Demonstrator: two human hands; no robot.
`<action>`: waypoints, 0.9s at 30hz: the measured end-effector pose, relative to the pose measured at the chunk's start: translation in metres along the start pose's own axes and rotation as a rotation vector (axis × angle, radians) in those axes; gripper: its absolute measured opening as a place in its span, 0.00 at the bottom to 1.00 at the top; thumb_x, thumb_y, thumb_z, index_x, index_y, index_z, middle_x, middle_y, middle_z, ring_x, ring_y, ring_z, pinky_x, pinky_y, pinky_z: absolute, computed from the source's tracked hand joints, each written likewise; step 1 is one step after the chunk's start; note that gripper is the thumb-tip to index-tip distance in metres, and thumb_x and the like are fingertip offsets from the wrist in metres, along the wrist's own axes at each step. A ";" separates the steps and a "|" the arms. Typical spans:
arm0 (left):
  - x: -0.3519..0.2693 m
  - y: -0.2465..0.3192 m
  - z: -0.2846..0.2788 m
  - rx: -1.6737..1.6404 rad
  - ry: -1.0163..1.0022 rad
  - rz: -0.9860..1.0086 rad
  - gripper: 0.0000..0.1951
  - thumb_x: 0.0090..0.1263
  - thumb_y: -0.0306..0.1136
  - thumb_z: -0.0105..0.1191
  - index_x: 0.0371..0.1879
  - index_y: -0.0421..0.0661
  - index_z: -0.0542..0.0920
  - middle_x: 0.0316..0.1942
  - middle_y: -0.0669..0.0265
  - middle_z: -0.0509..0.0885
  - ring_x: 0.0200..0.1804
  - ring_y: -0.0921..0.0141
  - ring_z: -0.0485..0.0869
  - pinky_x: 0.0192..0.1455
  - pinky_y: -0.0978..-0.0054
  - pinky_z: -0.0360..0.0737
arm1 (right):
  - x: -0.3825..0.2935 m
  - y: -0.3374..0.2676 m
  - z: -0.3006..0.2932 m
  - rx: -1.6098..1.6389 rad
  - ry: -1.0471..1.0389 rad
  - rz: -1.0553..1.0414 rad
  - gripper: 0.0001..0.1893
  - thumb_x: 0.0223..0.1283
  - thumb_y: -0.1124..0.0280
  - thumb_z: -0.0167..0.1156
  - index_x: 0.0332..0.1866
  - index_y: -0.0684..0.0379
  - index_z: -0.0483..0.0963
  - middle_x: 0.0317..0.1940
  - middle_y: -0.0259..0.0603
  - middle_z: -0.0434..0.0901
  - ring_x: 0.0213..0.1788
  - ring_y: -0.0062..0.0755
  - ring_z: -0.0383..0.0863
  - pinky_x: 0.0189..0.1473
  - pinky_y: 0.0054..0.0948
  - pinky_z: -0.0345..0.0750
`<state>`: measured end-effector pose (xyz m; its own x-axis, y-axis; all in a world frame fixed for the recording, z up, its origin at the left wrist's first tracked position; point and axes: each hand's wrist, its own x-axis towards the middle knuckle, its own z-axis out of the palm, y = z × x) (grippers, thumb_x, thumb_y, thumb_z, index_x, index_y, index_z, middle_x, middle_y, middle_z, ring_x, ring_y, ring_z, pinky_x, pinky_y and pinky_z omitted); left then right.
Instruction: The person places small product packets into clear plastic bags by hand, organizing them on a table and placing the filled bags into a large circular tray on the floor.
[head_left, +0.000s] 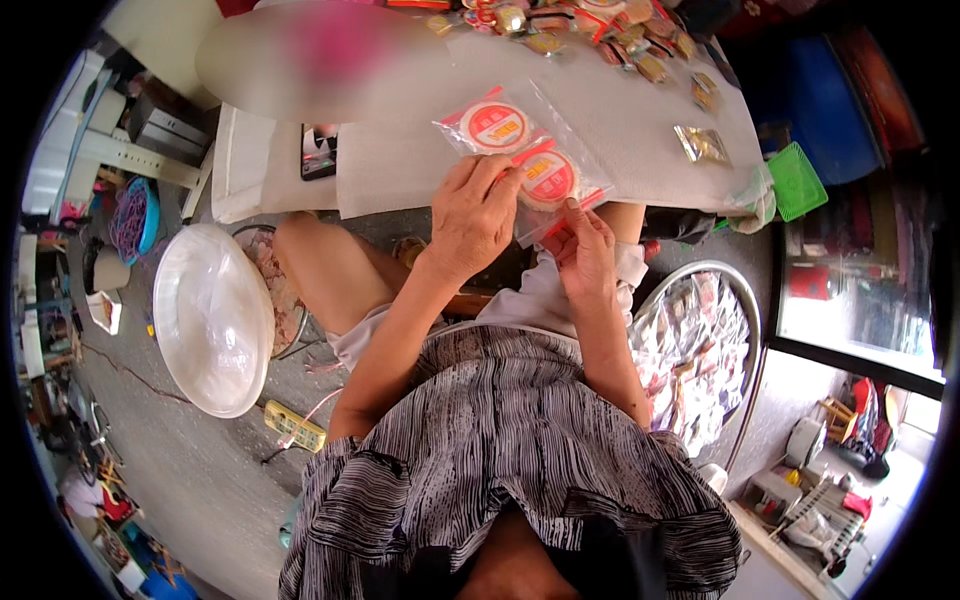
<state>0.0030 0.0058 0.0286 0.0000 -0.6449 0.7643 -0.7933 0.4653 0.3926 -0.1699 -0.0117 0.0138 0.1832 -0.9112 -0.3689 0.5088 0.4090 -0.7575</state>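
Both hands are over the near edge of a cloth-covered table (405, 169). My left hand (476, 214) has its thumb and fingertips together at the edge of a clear plastic packet (547, 176) with a round red-and-white printed disc. My right hand (581, 244) pinches the packet's lower right corner between thumb and fingers. A second packet (493, 125) with a like red-and-white disc lies just above my left hand, overlapping the first. Clear film spreads beside both. Whether the two packets are joined cannot be told.
Small wrapped pieces (622, 30) are heaped at the table's far side; a gold packet (701, 144) lies at right. A phone (319, 154) is at left. On the floor are a white basin (214, 322), a power strip (294, 426) and a round tray of packets (694, 360). A green basket (796, 182) hangs near the table corner.
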 end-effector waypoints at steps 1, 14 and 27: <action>0.000 -0.002 0.003 -0.009 -0.040 -0.024 0.14 0.59 0.22 0.59 0.46 0.37 0.83 0.46 0.59 0.83 0.44 0.58 0.82 0.46 0.65 0.80 | 0.000 0.002 -0.006 -0.003 -0.016 -0.002 0.10 0.72 0.66 0.59 0.46 0.63 0.78 0.37 0.38 0.85 0.33 0.26 0.86 0.36 0.27 0.87; -0.001 -0.029 0.025 0.143 -0.512 -0.039 0.33 0.77 0.54 0.42 0.72 0.43 0.65 0.74 0.58 0.65 0.77 0.60 0.59 0.77 0.49 0.50 | -0.001 0.009 -0.008 -0.053 -0.078 -0.010 0.13 0.69 0.61 0.62 0.45 0.63 0.79 0.36 0.37 0.85 0.35 0.25 0.86 0.37 0.27 0.87; 0.010 -0.022 0.031 0.010 -0.466 -0.114 0.32 0.79 0.49 0.38 0.74 0.38 0.63 0.74 0.50 0.64 0.78 0.53 0.59 0.78 0.53 0.48 | 0.012 0.014 -0.013 -0.077 0.005 -0.195 0.11 0.66 0.66 0.65 0.38 0.66 0.81 0.27 0.32 0.81 0.25 0.18 0.77 0.23 0.23 0.73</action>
<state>0.0016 -0.0298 0.0118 -0.1841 -0.8955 0.4053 -0.8097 0.3719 0.4539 -0.1713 -0.0164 -0.0084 0.0832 -0.9733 -0.2138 0.4681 0.2276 -0.8538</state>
